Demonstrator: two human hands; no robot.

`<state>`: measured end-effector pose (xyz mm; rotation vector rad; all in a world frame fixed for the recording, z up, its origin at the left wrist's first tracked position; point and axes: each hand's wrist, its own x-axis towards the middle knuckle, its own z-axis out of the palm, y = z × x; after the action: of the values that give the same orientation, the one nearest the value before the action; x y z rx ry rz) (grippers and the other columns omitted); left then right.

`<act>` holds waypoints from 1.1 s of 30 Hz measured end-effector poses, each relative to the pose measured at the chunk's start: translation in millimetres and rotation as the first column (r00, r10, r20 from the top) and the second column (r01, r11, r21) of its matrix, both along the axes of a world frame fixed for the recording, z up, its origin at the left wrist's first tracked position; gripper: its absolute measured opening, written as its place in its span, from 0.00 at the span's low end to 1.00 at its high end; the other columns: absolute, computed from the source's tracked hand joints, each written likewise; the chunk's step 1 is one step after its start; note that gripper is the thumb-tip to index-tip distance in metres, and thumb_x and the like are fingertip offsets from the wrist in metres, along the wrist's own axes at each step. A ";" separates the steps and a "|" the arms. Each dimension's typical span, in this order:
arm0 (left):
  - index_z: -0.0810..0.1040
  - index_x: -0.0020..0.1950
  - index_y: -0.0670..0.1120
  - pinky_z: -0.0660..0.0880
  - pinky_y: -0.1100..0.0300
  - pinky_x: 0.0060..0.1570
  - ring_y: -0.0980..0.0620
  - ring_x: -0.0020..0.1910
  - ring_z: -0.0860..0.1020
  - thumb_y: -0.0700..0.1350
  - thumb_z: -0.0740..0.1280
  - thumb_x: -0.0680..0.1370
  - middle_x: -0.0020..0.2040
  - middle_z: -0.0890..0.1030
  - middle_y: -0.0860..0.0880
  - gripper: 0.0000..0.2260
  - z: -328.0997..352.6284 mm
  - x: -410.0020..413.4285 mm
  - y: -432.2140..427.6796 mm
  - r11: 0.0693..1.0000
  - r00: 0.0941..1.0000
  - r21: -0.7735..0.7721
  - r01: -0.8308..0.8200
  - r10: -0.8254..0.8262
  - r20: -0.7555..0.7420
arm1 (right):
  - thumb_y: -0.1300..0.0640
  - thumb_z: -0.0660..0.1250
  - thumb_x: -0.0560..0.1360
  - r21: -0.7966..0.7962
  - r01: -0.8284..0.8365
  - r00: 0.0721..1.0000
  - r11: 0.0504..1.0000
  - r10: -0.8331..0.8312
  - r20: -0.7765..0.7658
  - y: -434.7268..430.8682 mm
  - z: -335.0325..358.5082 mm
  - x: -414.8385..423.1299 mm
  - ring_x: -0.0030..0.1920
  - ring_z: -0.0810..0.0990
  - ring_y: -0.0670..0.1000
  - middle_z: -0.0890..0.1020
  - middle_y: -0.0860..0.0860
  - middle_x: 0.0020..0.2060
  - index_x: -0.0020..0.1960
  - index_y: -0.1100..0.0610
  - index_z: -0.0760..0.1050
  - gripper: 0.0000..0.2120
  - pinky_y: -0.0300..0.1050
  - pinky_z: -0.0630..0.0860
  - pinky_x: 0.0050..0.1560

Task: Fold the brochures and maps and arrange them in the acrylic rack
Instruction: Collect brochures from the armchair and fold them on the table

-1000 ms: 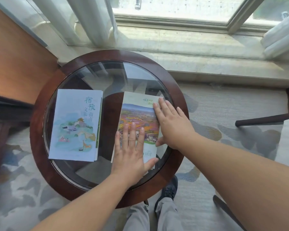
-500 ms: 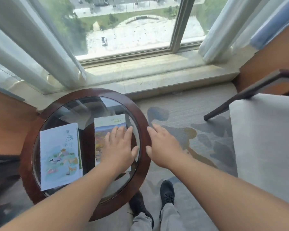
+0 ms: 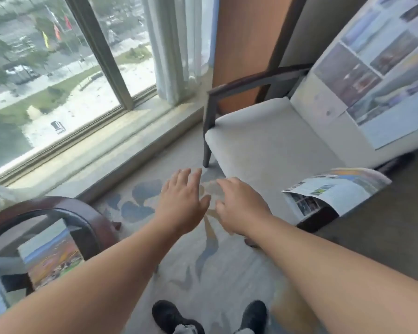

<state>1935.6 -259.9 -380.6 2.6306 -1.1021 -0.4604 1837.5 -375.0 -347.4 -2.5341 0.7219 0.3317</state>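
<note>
Outdoors shows only through a window [image 3: 58, 75]; indoors, both bare hands hover over a grey carpet [image 3: 227, 273] with soft blue and tan blotches, and neither holds anything. The left hand [image 3: 181, 201] is flat, palm down, fingers straight and slightly spread. The right hand [image 3: 241, 206], just beside it, has its fingers loosely curled downward.

To the right of the right hand, a half-folded brochure [image 3: 336, 191] of glossy paper sits tented, crease uppermost, at the near edge of an armchair [image 3: 263, 141]. Its outer face is pale with small photographs and text blocks too blurred to read. The crease, its long axis, runs from near the right hand away to the right.

Beyond and to the right of both hands, a large sheet [image 3: 384, 68] leans unfolded against the chair back. It is pale blue-white with a grid of rectangular photographs, and its long side rises up and right, out of view.

Below and left of the left hand, a folded brochure [image 3: 51, 259] lies flat on the glass top of a round table [image 3: 82, 213] with a dark polished wood rim. Its cover shows orange fields under blue sky; the left forearm hides its lower part.

The armchair has a white padded seat and dark wooden arms. A sheer white curtain [image 3: 176, 44] hangs beyond the hands. Black shoes [image 3: 169, 314] show below them.
</note>
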 end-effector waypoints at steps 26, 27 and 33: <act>0.57 0.76 0.50 0.66 0.50 0.64 0.44 0.68 0.68 0.58 0.59 0.78 0.69 0.70 0.45 0.29 -19.8 -210.1 -311.9 0.807 0.825 0.172 0.565 -0.545 -0.151 | 0.53 0.62 0.77 0.047 0.687 0.726 0.725 -0.687 -0.034 -234.6 -17.8 -278.4 0.63 0.72 0.52 0.73 0.49 0.64 0.64 0.54 0.72 0.16 0.47 0.72 0.58; 0.57 0.75 0.49 0.67 0.49 0.64 0.44 0.67 0.68 0.59 0.59 0.78 0.69 0.70 0.45 0.29 -24.4 -211.0 -320.1 0.797 0.817 0.180 0.576 -0.556 -0.154 | 0.53 0.62 0.77 0.041 0.699 0.715 0.714 -0.698 -0.029 -239.5 -20.9 -278.8 0.62 0.73 0.52 0.74 0.49 0.64 0.64 0.53 0.72 0.16 0.47 0.72 0.57; 0.56 0.74 0.48 0.70 0.49 0.59 0.43 0.65 0.70 0.64 0.61 0.76 0.66 0.70 0.45 0.33 -58.1 -220.4 -348.5 0.773 0.810 0.243 0.586 -0.567 -0.149 | 0.52 0.62 0.78 0.079 0.758 0.652 0.648 -0.756 -0.061 -248.7 -40.6 -282.0 0.59 0.75 0.54 0.73 0.49 0.64 0.64 0.54 0.72 0.16 0.49 0.75 0.54</act>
<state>1715.2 -608.4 -438.7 2.4123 -1.9610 -0.8752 1555.6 -623.8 -387.9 -1.8946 1.6429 0.0867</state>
